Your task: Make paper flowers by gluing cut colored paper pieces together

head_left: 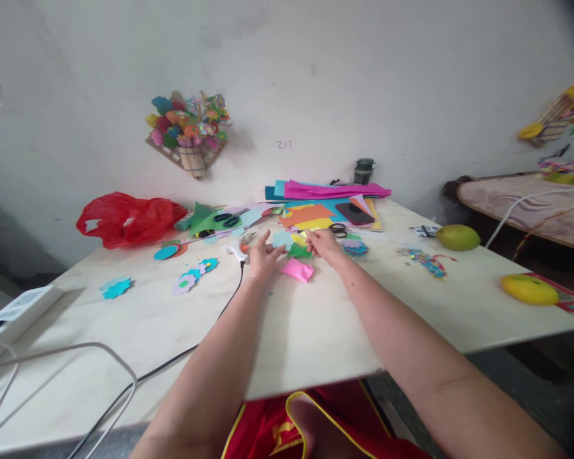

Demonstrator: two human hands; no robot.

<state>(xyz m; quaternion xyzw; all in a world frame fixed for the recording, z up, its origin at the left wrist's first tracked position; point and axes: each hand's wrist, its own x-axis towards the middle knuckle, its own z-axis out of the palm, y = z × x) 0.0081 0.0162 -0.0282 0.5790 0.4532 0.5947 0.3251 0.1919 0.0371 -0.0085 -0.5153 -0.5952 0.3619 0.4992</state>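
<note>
Over the middle of the table, my left hand (264, 256) has its thumb and a finger spread apart. Its fingertips are beside a light blue paper flower (282, 239); whether they touch it I cannot tell. My right hand (324, 246) is closed, fingers pinched, near yellow paper (298, 240) and green paper (302, 251); what sits in the pinch is too small to make out. Just below, between the hands, lies a shiny pink packet (298, 270). A white glue gun (235, 251) with a black cord rests left of my left hand.
Black-handled scissors (337, 229), dark green scissors (227, 219), a phone (354, 213) and coloured paper sheets (335, 190) lie farther back. Paper flowers (195, 275) and a red plastic bag (129, 220) are leftward. A green mango (458, 237) and yellow mango (529, 289) sit rightward.
</note>
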